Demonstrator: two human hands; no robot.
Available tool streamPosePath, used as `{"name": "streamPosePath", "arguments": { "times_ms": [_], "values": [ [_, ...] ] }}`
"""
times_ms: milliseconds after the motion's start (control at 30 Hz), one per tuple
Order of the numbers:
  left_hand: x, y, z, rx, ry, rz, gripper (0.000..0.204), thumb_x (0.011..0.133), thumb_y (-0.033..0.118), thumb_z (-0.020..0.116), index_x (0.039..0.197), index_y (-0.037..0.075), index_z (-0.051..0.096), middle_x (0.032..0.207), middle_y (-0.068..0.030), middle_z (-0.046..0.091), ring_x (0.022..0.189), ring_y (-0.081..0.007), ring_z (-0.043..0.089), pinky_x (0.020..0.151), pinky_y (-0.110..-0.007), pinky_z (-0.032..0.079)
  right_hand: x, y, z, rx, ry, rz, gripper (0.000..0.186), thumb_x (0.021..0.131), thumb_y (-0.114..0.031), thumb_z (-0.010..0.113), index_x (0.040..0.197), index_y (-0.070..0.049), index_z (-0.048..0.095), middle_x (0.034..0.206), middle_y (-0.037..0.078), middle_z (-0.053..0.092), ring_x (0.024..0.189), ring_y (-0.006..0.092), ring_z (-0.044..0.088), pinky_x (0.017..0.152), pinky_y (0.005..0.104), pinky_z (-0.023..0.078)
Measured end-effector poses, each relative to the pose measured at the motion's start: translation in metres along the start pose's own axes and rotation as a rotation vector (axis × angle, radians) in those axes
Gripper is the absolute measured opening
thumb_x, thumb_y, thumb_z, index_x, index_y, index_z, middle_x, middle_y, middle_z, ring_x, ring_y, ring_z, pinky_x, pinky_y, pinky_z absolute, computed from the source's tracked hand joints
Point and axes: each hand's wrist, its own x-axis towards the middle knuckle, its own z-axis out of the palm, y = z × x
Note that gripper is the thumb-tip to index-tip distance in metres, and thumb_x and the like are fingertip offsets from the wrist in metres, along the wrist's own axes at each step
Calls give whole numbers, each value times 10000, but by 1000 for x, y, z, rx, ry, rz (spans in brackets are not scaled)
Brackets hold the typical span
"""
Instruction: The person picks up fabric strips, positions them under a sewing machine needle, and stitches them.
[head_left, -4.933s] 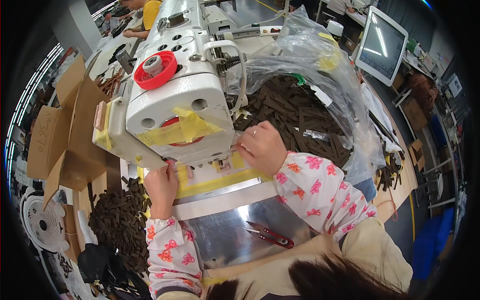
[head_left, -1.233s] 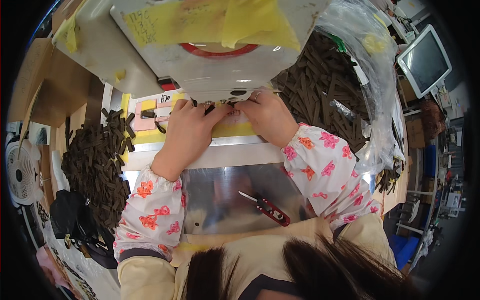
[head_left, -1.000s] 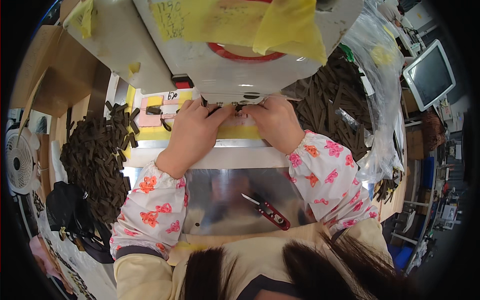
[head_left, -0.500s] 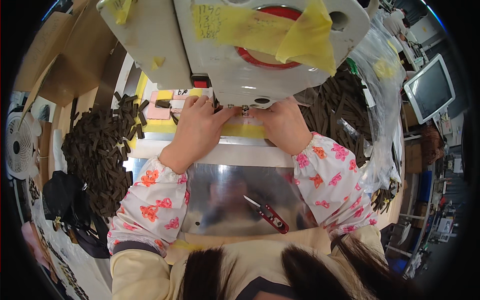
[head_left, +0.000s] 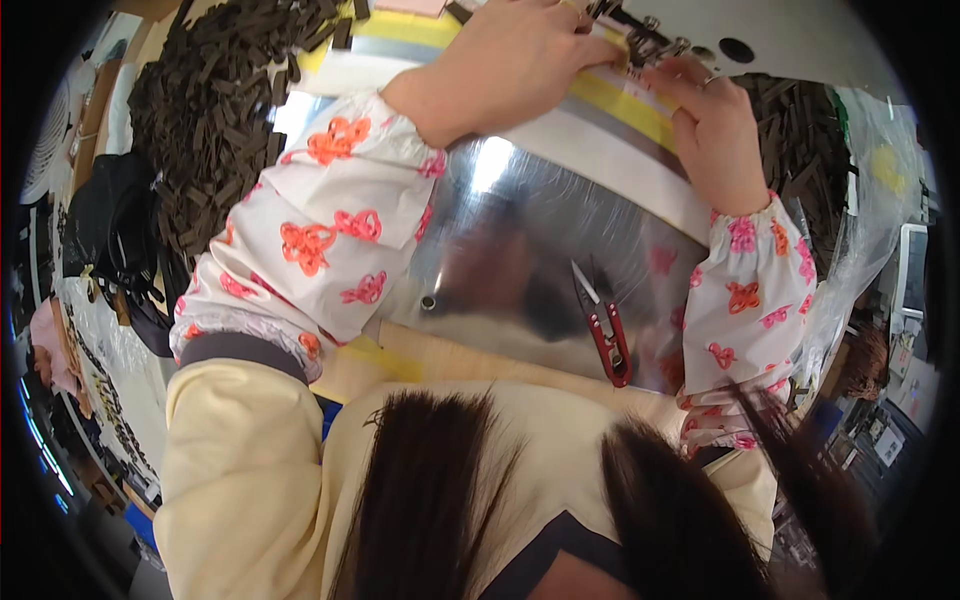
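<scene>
At the top of the view the white head of a sewing machine shows its metal presser foot and needle parts. My left hand lies just left of the foot, its fingers bent and drawn together. From the right, my right hand reaches to the foot with its thumb and fingers close together. Whatever sits between the fingertips is too small and too covered to make out. Yellow tape runs along the machine bed beneath my hands. Red-handled thread snips lie on the shiny metal plate nearer to me.
A big heap of dark brown strips fills the left side, and another pile of strips lies beyond my right hand. Clear plastic sheeting hangs at the right. A black bag is at the far left.
The whole view has tilted down and turned, so the machine and my hands appear higher and farther right. Both hands stay at the presser foot. The snips lie on the plate as before.
</scene>
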Motion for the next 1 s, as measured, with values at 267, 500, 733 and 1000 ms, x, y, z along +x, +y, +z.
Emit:
{"name": "streamPosePath", "arguments": {
  "times_ms": [267,500,733,1000],
  "values": [
    [-7,3,0,-54,37,42,227,805,101,499,982,65,637,843,-98,622,836,-258,581,796,-365,411,-1,-8,-9,109,-76,-14,405,700,72,430,1027,-44,639,1078,125,591,910,319,585,821,375,457],
    [-5,5,3,-51,68,31,215,816,111,506,978,72,642,824,-99,626,825,-266,585,795,-373,416,-2,-3,-8,48,-76,-13,406,704,49,445,1041,-63,640,1085,121,590,918,315,585,829,372,457],
    [-2,1,0,-74,25,2,212,820,112,511,983,78,643,834,-109,628,820,-285,582,794,-381,421,7,-28,-14,121,88,-4,207,684,26,531,834,-3,671,874,172,626,744,347,583,670,408,475],
    [3,-5,11,-113,133,73,211,815,70,541,991,118,647,786,-93,571,729,-295,540,713,-386,406,-1,-12,-2,-62,125,-11,329,630,17,529,905,-80,682,953,103,652,768,312,589,683,403,506]
  ]
}}
